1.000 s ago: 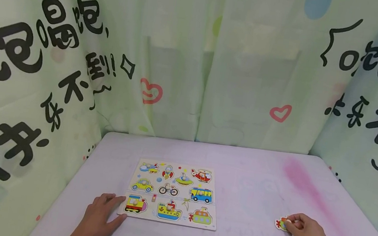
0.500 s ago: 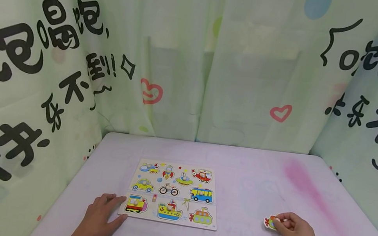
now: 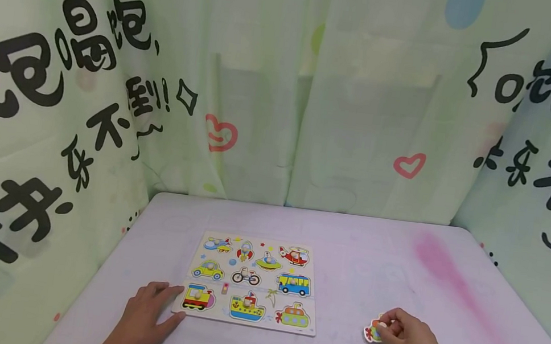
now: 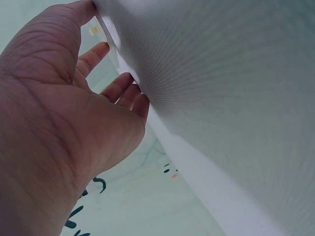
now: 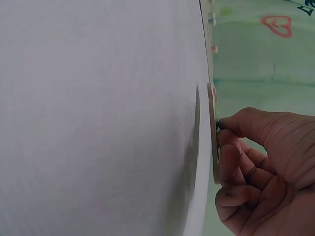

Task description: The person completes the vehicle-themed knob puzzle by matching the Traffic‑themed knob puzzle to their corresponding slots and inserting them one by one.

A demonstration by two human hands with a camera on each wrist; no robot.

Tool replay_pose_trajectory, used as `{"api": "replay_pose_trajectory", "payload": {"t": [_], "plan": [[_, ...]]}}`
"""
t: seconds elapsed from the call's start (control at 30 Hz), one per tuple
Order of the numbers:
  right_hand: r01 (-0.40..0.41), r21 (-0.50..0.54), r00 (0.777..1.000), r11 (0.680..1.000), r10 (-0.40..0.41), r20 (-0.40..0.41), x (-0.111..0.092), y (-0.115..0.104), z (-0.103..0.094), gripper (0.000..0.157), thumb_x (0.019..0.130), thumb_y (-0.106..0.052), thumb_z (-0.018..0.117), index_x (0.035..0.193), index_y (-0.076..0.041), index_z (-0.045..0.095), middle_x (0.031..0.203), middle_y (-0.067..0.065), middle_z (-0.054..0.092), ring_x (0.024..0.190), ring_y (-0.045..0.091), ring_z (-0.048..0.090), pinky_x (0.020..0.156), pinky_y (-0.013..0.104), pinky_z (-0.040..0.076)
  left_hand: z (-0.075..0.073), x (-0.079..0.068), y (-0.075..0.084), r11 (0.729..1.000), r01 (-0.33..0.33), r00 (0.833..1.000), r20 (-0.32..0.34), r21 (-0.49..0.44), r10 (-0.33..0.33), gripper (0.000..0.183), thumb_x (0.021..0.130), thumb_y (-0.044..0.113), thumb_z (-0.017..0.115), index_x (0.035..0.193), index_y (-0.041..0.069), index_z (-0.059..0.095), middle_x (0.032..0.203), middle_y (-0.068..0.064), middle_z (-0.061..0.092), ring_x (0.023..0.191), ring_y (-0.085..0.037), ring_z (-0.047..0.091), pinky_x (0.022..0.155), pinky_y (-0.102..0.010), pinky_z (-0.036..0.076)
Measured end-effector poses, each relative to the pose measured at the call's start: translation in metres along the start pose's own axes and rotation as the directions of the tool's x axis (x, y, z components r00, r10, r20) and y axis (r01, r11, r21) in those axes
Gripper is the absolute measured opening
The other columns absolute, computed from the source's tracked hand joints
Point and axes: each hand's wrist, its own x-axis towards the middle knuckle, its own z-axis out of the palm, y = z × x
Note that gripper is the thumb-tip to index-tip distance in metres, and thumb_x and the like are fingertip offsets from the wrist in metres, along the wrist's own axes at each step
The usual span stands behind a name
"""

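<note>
A peg puzzle board (image 3: 268,303) with pictures of vehicles lies flat on the table, left of centre in the head view. My left hand (image 3: 146,317) rests at its lower left corner, index finger and thumb spread and touching the edge. In the left wrist view the fingers of that left hand (image 4: 74,93) are loosely extended. To the right of the board, my right hand (image 3: 409,340) pinches a small submarine puzzle piece (image 3: 371,332), its red propeller pointing left. Edge-on in the right wrist view, the submarine piece (image 5: 213,142) hangs just above the table, casting a shadow.
Several knobbed pieces, among them a boat (image 3: 246,308) and a bus (image 3: 294,284), sit in the board. The submarine picture (image 3: 293,315) at its lower right shows no knob. A pale cloth with a pink stain covers the table (image 3: 357,262). Printed curtains (image 3: 354,118) surround it.
My right hand has moved left toward the board with the submarine piece, which has turned slightly. My left hand and the board have stayed in place.
</note>
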Motion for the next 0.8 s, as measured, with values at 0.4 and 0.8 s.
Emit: {"api": "replay_pose_trajectory", "payload": {"t": [0.4, 0.8], "plan": [[0.076, 0.06, 0.995, 0.995, -0.079, 0.055, -0.001, -0.015, 0.013, 0.014, 0.091, -0.021, 0.077, 0.094, -0.013, 0.066, 0.068, -0.011, 0.055, 0.061, 0.0, 0.045, 0.061, 0.021, 0.039, -0.001, -0.002, 0.0, 1.0, -0.014, 1.0, -0.011, 0.001, 0.014, 0.057, 0.086, 0.04, 0.08, 0.137, 0.019, 0.064, 0.14, -0.016, 0.052, 0.126, -0.04, 0.047, 0.103, -0.067, 0.041], [0.183, 0.082, 0.98, 0.98, -0.188, 0.069, 0.003, -0.042, 0.029, 0.015, 0.088, -0.021, 0.079, 0.088, -0.017, 0.065, 0.065, -0.015, 0.052, 0.058, -0.003, 0.045, 0.058, 0.021, 0.039, -0.001, -0.001, 0.0, 1.0, -0.012, 1.0, -0.003, -0.001, 0.012, 0.057, 0.086, 0.04, 0.079, 0.137, 0.019, 0.064, 0.139, -0.016, 0.052, 0.124, -0.039, 0.047, 0.102, -0.066, 0.042]]}}
